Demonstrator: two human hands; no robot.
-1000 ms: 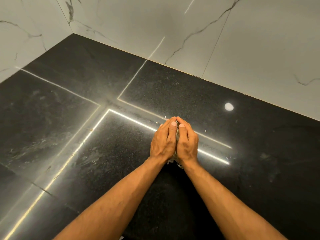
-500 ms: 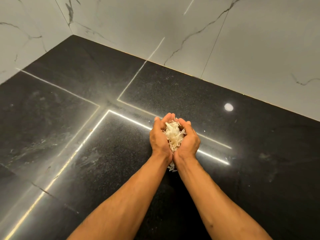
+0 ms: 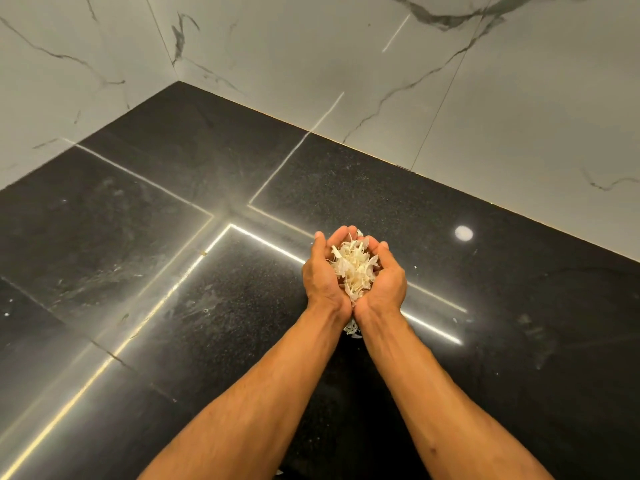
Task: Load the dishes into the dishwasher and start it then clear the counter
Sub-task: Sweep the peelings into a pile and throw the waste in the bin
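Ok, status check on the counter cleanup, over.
Left hand and right hand cupped together, holding pale peel scraps. Few bits under wrists on black counter. Nothing in the way.

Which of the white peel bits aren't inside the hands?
The small clump of pale papery peels showing just under the wrists; the big heap lies cupped between the left hand and right hand.

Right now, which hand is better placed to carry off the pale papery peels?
Neither alone: left hand and right hand cup the pale papery peels together; some already slip out below the wrists.
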